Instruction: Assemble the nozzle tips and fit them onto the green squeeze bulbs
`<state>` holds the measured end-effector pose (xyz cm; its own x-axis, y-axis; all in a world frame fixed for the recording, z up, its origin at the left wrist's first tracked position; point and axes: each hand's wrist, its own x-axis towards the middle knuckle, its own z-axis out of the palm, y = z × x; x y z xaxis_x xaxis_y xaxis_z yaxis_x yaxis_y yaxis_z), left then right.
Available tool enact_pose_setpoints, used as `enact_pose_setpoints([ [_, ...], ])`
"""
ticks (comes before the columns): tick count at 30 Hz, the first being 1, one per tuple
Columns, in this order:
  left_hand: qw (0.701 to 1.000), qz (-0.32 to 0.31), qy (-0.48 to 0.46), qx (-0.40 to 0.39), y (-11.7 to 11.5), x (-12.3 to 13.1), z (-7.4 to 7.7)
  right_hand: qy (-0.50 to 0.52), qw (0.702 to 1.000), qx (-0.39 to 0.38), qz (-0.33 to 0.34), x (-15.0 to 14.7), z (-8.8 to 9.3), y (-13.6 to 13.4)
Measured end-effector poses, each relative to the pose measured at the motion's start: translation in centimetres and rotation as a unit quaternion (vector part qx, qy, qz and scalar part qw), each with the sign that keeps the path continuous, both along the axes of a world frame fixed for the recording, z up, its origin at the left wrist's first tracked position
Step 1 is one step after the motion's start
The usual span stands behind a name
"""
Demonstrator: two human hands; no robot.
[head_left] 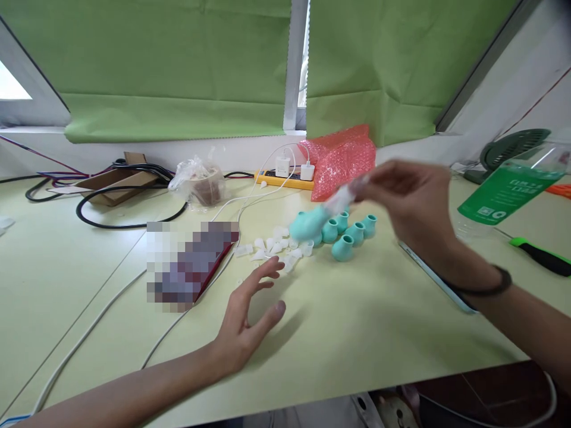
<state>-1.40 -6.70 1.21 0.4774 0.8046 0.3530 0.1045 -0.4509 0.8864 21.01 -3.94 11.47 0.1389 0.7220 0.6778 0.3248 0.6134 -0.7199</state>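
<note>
Raised over the table, my right hand (pixel 410 202) pinches a translucent white nozzle (pixel 339 200), which is joined to a teal rubber bulb (pixel 307 226). Motion blurs both. The bulb hangs tilted, its fat end toward the left. Several more teal bulbs (pixel 343 248) stand mouth-up on the table beneath and right of it. My left hand (pixel 245 321) is open with thumb and fingers apart, holding nothing. Its fingertips are just in front of a loose pile of small translucent nozzles (pixel 267 245).
A pixelated phone-like object (pixel 196 267) lies left, beside white cables. Behind are a yellow power strip (pixel 267 178), red bubble wrap (pixel 343 163) and a bagged tape roll (pixel 207 184). A green-labelled bottle (pixel 508 187), a green-black handle (pixel 542 255) and a flat device (pixel 439 279) lie right.
</note>
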Motion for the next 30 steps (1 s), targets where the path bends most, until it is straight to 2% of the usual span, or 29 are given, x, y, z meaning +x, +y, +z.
enact_pose_setpoints([
  [1, 1.000, -0.001, 0.001, -0.013, 0.0, 0.1, 0.0, 0.000, 0.998, 0.054, -0.040, 0.9, 1.0, 1.5],
  [3, 1.000, -0.001, 0.013, -0.026, 0.1, 0.2, 0.2, -0.050, 0.992, 0.055, -0.104, 2.5, 1.8, 4.7],
  [6, 0.999, 0.001, 0.025, -0.025, 0.1, 0.4, 0.3, -0.176, 0.972, -0.072, -0.138, 4.0, 0.7, 8.9],
  [8, 0.999, 0.000, 0.029, -0.022, 0.1, 0.5, 0.4, -0.211, 0.964, -0.121, -0.110, 4.4, -0.8, 10.7],
  [10, 0.999, -0.001, 0.036, -0.022, 0.1, 0.5, 0.4, -0.232, 0.949, -0.204, -0.067, 4.5, -2.0, 11.7],
  [13, 0.999, 0.001, 0.046, -0.030, 0.1, 0.5, 0.4, -0.262, 0.920, -0.286, -0.050, 4.8, -2.7, 12.3],
  [15, 0.998, 0.006, 0.048, -0.040, 0.1, 0.5, 0.5, -0.308, 0.912, -0.252, -0.095, 5.0, -2.7, 12.3],
  [18, 0.996, 0.015, 0.052, -0.066, 0.2, 0.6, 0.5, -0.387, 0.892, -0.117, -0.201, 4.8, -2.4, 11.7],
  [20, 0.995, 0.015, 0.052, -0.083, 0.4, 0.7, 0.5, -0.410, 0.879, -0.041, -0.240, 4.1, -2.2, 10.5],
  [22, 0.994, 0.014, 0.051, -0.092, 0.5, 0.7, 0.5, -0.431, 0.877, -0.009, -0.211, 2.9, -2.2, 8.7],
  [24, 0.993, 0.018, 0.052, -0.100, 0.5, 0.8, 0.5, -0.490, 0.865, 0.002, -0.109, 1.3, -2.4, 6.6],
  [25, 0.993, 0.020, 0.052, -0.105, 0.5, 0.8, 0.5, -0.536, 0.843, 0.007, -0.047, 0.5, -2.6, 5.5],
  [27, 0.992, 0.019, 0.050, -0.116, 0.5, 0.8, 0.5, -0.635, 0.771, 0.029, 0.043, -1.3, -3.3, 3.8],
  [28, 0.991, 0.016, 0.049, -0.121, 0.4, 0.8, 0.6, -0.669, 0.740, 0.038, 0.067, -2.0, -3.8, 3.1],
  [30, 0.990, 0.009, 0.047, -0.129, 0.3, 0.8, 0.6, -0.708, 0.701, 0.035, 0.077, -3.1, -4.9, 2.4],
])
